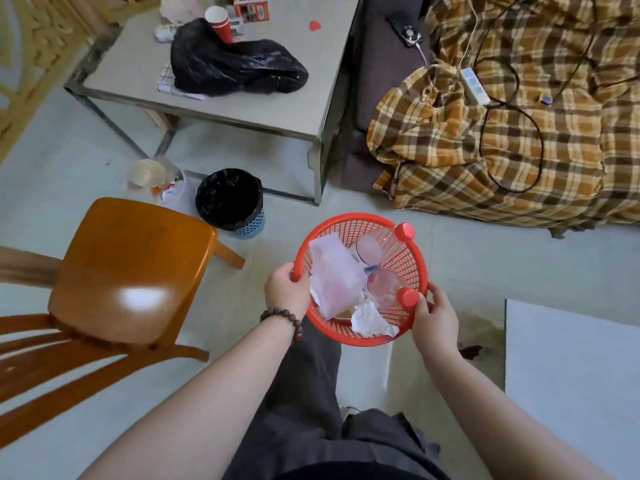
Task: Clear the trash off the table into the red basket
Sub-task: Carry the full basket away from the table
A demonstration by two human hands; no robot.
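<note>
To my left stands an orange wooden chair (128,268). Just past its far corner a small blue bin (231,202), lined with a black bag, sits on the floor near a clear bag of rubbish (156,178), both beside the table's near edge. On my right a brown plaid blanket (502,133) covers the sofa, with a white power strip (474,86) and dark cables (512,143) lying on it. A white board (571,358) lies on the floor at the right edge.

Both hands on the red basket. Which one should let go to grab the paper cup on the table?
Left, probably. The paper cup stands far left on the table, on the side of the left hand; the right hand can keep the red basket.
</note>
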